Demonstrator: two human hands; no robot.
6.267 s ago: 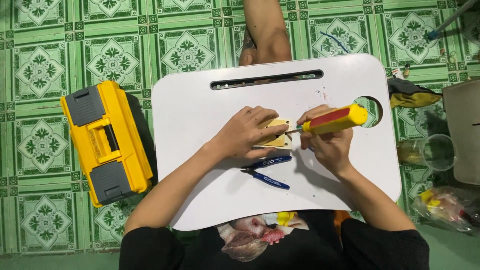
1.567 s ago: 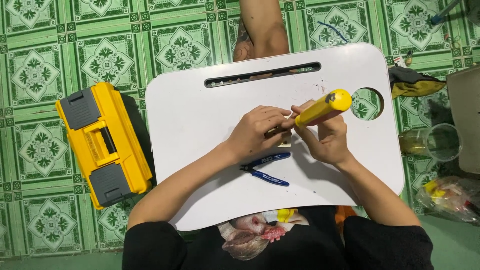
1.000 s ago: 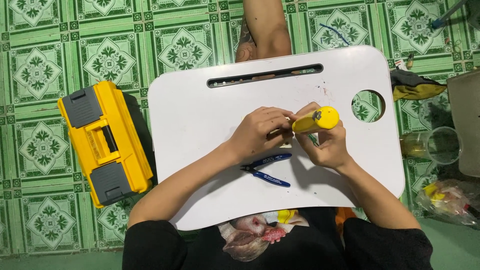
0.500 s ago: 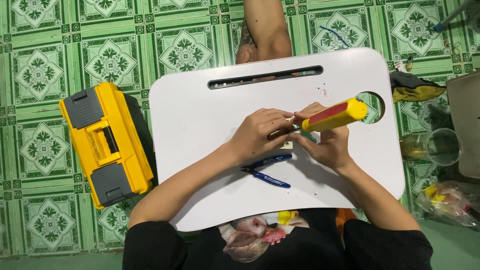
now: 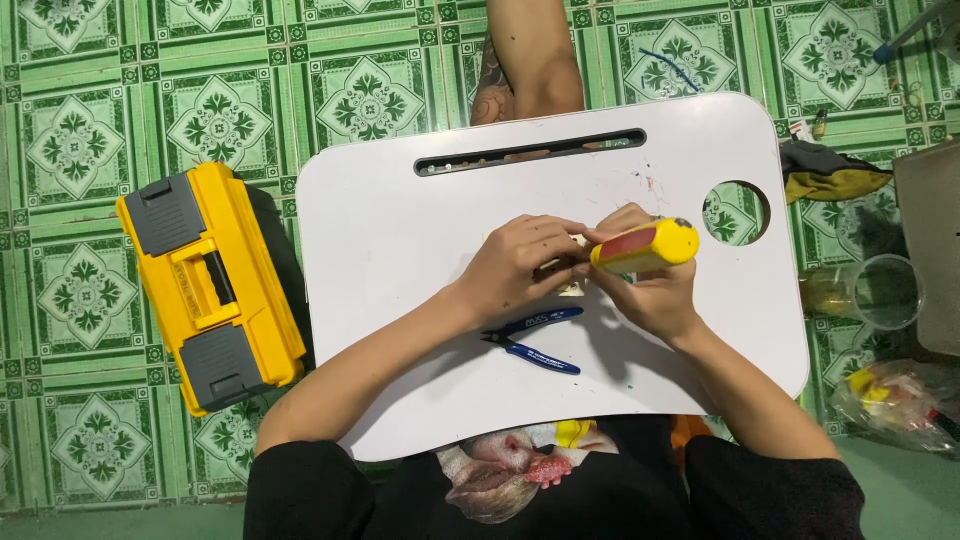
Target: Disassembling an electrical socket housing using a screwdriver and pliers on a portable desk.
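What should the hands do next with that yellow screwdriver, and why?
Probably keep turning the yellow screwdriver gently. The right hand grips its handle, its tip points at the small pale piece that the left hand pins to the white lap table. The blue cutters lie unused beside them.

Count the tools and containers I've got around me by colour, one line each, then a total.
Yellow: 2, the toolbox and the screwdriver handle in the right hand
Blue: 1, the cutters
Clear: 1, the plastic cup
Total: 4
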